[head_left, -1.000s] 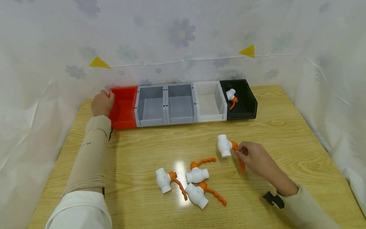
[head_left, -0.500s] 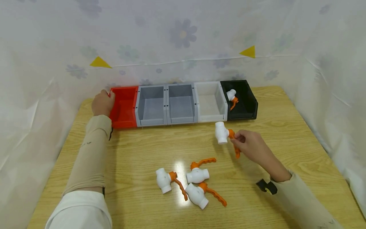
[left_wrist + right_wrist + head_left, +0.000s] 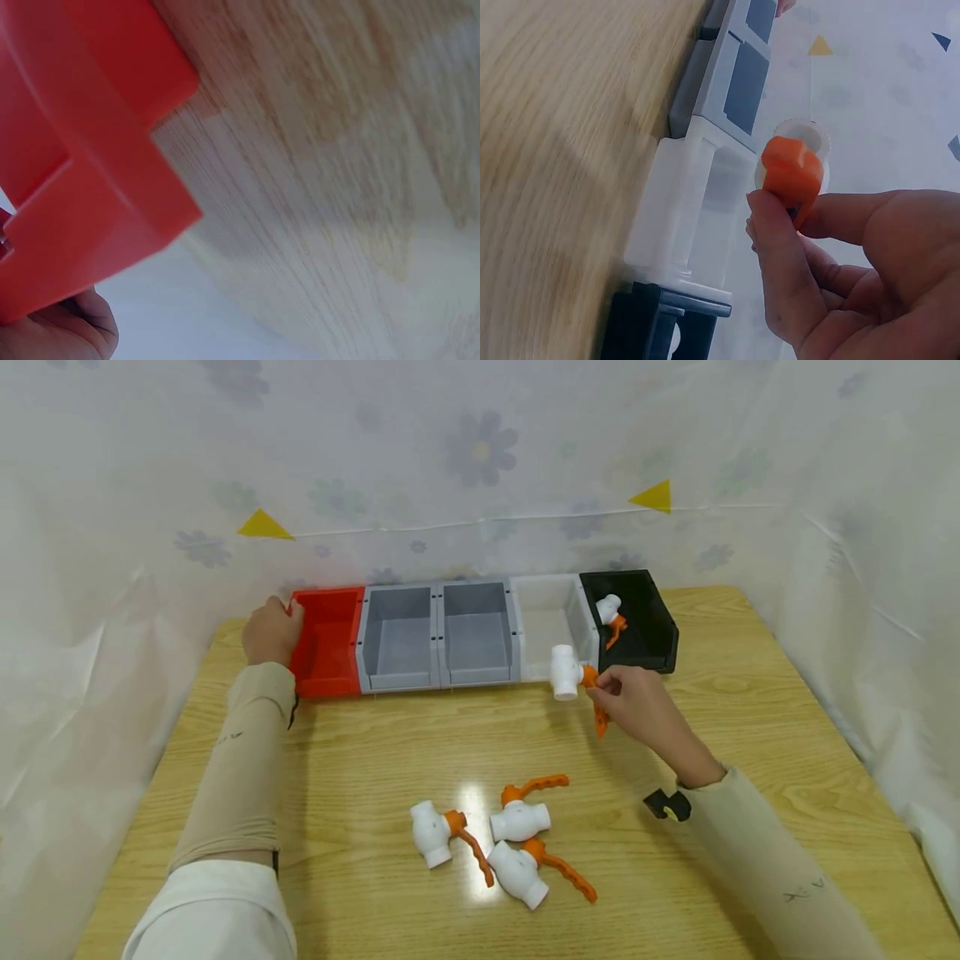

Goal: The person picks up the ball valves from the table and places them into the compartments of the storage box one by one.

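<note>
A wooden table [image 3: 360, 777] is lined with five bins [image 3: 477, 647], the red bin [image 3: 328, 639] gripped far left by the left hand [image 3: 272, 632], the white bin [image 3: 542, 622] partly hidden by one valve [image 3: 565, 672] pinched in the right hand [image 3: 641, 706], three valves [image 3: 519, 822] laid nearer, another inside the black bin [image 3: 654, 622].

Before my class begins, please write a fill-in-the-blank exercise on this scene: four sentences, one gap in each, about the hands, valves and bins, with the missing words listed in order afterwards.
The right hand pinches a white valve whose handle is coloured ____.
The left hand grips the leftmost bin, which is coloured ____.
Another valve lies inside the rightmost bin, which is coloured ____.
The number of loose valves lying on the table is ____.
Missing words: orange; red; black; three.
</note>
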Motion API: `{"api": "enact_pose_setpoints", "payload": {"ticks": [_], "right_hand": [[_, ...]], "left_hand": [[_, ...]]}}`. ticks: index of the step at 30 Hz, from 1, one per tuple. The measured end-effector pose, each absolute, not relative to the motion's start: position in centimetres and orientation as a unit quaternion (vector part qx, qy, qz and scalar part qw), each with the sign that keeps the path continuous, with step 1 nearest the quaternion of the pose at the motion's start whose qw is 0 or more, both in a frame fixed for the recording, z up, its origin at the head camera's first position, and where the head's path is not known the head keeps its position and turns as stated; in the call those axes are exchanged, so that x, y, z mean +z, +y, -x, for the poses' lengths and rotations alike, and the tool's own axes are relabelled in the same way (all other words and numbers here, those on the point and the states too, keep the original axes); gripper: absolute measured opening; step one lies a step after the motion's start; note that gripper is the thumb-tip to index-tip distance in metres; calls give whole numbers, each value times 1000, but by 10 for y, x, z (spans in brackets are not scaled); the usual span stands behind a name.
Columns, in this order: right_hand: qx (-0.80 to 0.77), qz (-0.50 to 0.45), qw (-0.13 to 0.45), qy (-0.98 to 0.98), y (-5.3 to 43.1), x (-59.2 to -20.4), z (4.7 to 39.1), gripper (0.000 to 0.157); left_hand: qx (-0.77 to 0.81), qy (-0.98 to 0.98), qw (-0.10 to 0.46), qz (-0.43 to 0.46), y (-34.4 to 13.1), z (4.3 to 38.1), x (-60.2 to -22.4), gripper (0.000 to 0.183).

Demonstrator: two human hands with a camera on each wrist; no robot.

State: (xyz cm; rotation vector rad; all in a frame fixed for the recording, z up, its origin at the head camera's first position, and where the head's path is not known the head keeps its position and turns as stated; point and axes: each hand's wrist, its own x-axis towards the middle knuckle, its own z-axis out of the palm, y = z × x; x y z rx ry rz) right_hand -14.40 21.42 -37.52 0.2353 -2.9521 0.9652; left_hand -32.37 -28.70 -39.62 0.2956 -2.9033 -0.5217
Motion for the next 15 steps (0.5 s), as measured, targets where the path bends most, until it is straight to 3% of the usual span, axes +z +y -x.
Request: {"api": "enact_pose_setpoints", "payload": {"ticks": [9, 15], "right_hand": [[317, -62, 23, -946, 205, -378, 170, 15], [315, -52, 58, -946, 202, -384, 187, 15]], "left_hand": [[-177, -975, 90, -98, -285, 322, -394, 48], [-179, -975, 88, -96, -286, 322, -395, 49]]}}
